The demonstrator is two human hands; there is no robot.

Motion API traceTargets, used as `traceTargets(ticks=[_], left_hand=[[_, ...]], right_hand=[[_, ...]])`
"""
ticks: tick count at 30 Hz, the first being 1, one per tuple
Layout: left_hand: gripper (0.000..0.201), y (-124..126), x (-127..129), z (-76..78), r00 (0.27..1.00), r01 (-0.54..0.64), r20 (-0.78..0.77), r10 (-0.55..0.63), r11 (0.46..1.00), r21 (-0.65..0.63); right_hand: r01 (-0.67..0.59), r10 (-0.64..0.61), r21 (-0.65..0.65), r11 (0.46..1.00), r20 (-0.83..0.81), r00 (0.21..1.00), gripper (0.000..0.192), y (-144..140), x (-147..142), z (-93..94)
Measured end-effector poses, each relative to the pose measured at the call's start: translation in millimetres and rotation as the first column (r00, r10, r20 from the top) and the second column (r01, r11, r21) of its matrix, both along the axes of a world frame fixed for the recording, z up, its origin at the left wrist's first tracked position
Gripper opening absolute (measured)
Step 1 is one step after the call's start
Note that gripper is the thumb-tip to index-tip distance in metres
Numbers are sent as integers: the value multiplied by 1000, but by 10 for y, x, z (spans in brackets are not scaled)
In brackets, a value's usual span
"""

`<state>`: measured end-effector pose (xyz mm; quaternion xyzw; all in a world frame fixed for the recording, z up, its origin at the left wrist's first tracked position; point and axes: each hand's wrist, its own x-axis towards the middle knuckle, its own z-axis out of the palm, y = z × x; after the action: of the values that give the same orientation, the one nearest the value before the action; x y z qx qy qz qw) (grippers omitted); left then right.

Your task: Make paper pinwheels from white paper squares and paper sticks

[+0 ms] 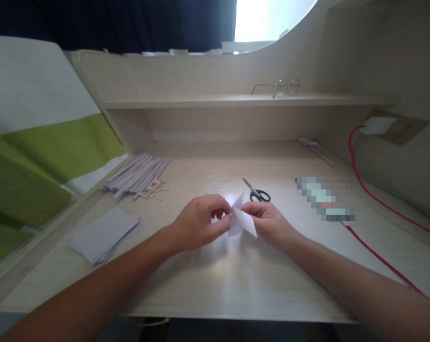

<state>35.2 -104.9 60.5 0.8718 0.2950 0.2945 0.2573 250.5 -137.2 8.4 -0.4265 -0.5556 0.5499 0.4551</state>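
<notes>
both the left hand (200, 221) and right hand (268, 219) pinch a small folded white paper piece (241, 219) in their fingers above the bench (215, 285) middle, best creased with edges kept aligned.

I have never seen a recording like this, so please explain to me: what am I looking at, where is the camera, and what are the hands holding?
There is no machine here. A person wears one camera on the head, looking forward and down, so you see that person's own arms reaching into the picture. The left hand and the right hand together pinch a small piece of white paper, partly folded, just above a pale wooden desk. On the desk lie scissors behind the hands, a stack of paper sheets at the left, a bundle of rolled paper strips further back, and a red cable at the right. One object is blurred out. A pair of glasses rests on the shelf above.
</notes>
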Motion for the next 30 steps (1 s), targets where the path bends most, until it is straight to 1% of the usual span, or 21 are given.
traceTargets(ticks=[3,4,5,6,7,8,9,11,12,13,15,18,19,21,23,26,28,29,30], left_hand=[[17,88,-87,123,996,51,-77,-49,998,29],[18,169,-130,159,993,63,-101,-60,997,32],[15,282,-181,190,989,52,-143,-46,998,34],[13,427,-239,217,979,-4,-202,14,999,50],[10,601,-305,239,953,-120,-271,138,990,80],[8,795,-378,253,889,-297,-329,318,948,114],[10,999,-456,260,832,-422,-328,448,894,150],[12,1388,-617,246,710,-595,-322,627,778,201],[11,1551,-693,224,651,-653,-332,683,726,215],[11,1686,-760,192,595,-696,-351,723,682,225],[16,1866,-863,106,506,-748,-411,758,623,230],[31,1975,-936,-30,411,-781,-486,771,573,250],[35,1992,-946,-66,393,-784,-501,771,565,256],[38,2026,-958,-112,376,-789,-513,771,557,260],[38,2069,-967,-128,377,-795,-511,773,553,250],[38,2134,-987,-116,413,-802,-485,771,561,208],[39,2161,-1006,-90,478,-790,-442,759,592,163],[39,2167,-1017,-71,529,-771,-412,742,623,133],[39,2169,-1028,-47,605,-732,-372,704,676,90]], right_hand=[[-20,19,-28,999,-38,999,17,30,22,-63],[-19,18,-29,999,-46,999,15,37,27,-78],[-14,12,-31,999,-52,999,14,41,30,-88],[-9,7,-35,999,-53,999,13,44,31,-94],[-6,4,-40,999,-51,999,13,44,31,-97],[-6,4,-48,999,-47,999,13,43,29,-98],[-7,4,-57,998,-44,999,14,40,26,-97],[-7,4,-74,997,-43,999,16,33,20,-94],[-5,1,-78,997,-47,999,16,30,17,-94],[-2,-2,-80,997,-52,999,16,27,14,-93],[2,-7,-82,997,-65,998,15,26,10,-92],[-2,-5,-82,997,-81,997,17,26,1,-73],[-2,-5,-83,997,-82,997,18,26,-4,-61],[5,-12,-90,996,-73,997,21,23,-14,-38],[12,-19,-100,995,-68,998,23,22,-23,-24],[10,-17,-101,995,-70,997,22,27,-27,-39],[4,-11,-91,996,-70,997,21,35,-25,-59],[2,-8,-86,996,-69,998,20,39,-24,-68],[1,-7,-83,997,-65,998,20,43,-24,-73]])
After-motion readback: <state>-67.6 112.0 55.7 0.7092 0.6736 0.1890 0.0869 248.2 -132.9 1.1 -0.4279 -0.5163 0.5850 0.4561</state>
